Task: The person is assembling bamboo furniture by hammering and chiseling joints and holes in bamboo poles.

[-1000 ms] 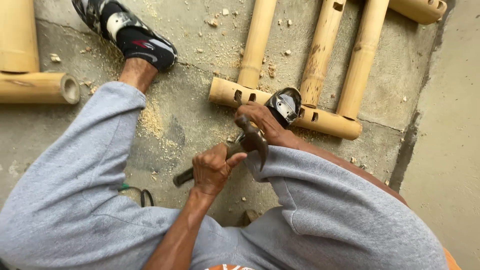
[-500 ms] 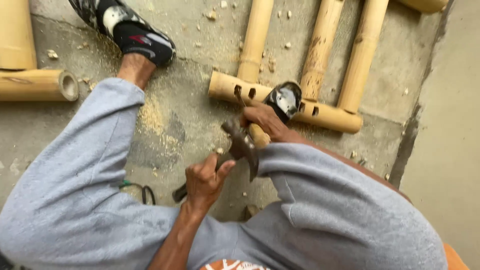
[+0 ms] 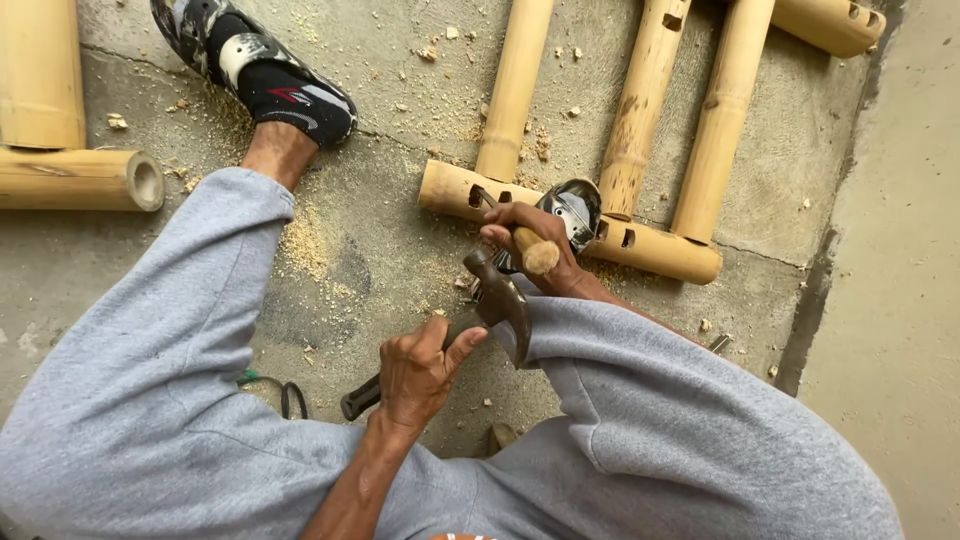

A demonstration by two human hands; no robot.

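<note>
Gripping a claw hammer [image 3: 497, 297] mid-handle, the left hand [image 3: 418, 372] is closed, while the right hand [image 3: 530, 245] clasps a wooden-handled chisel [image 3: 536, 252] set against the slotted bamboo pole [image 3: 570, 222] on the concrete floor [image 3: 400, 250].

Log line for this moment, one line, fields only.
left hand: grips hammer | right hand: holds chisel on bamboo crosspiece | floor: wood chips

The chisel's [image 3: 520, 240] blade is hidden by the right hand [image 3: 535, 250], its tip unseen.
</note>
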